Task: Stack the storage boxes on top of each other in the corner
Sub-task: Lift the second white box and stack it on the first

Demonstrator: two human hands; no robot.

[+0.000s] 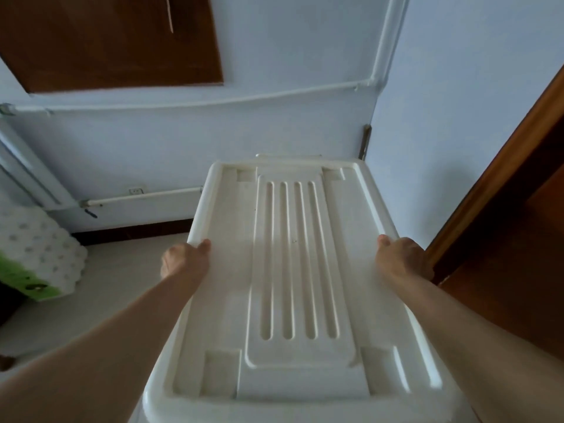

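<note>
Both hands grip a white storage box by its long sides

The storage box, its ribbed lid up, runs lengthwise away from the person toward the room corner, its far end near the two walls. The left hand clasps the left rim, thumb on top; the right hand clasps the right rim beside a wooden door

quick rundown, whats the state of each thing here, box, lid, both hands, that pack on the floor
storage box: held by its long sides, far end toward the room corner; what it rests on is hidden
lid: on the box, closed
left hand: grips the box's left rim, thumb on top
right hand: grips the box's right rim, thumb on top
paper roll pack: on the floor at the left, wrapped, untouched
</note>
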